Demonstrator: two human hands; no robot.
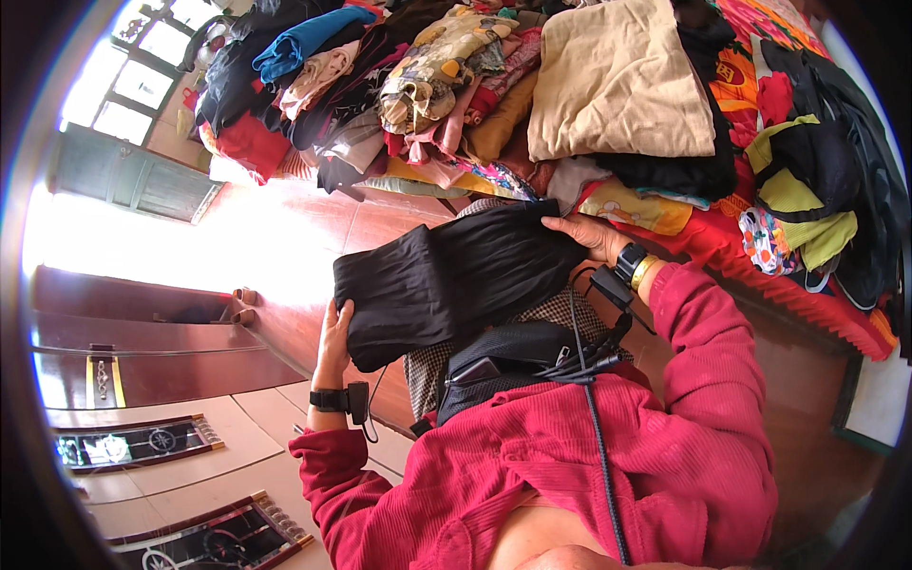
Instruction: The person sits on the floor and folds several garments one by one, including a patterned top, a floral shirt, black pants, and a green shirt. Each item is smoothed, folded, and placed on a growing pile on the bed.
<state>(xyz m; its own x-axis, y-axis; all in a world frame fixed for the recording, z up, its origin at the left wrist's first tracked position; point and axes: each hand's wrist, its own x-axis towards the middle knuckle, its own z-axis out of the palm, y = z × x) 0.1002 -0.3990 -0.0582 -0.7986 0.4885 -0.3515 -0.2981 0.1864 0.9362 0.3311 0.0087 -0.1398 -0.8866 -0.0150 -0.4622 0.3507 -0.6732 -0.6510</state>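
A black cloth garment (pixel 456 274), folded into a long strip with a crease across it, is stretched between my two hands above my lap. My left hand (pixel 335 335) grips its left end, fingers hidden behind the cloth. At the opposite end, my right hand (pixel 588 235) pinches the edge with the thumb on top. Just past my right hand lies the edge of a bed (pixel 734 263) heaped with clothes. A folded beige cloth (pixel 620 85) rests on top of a black one there.
A pile of mixed clothes (pixel 427 78) covers the bed's left part. Lime-green and black garments (pixel 805 178) lie at the right. A black waist pouch (pixel 513 349) with cables sits at my waist. An open doorway (pixel 164 235) lets in bright light at the left.
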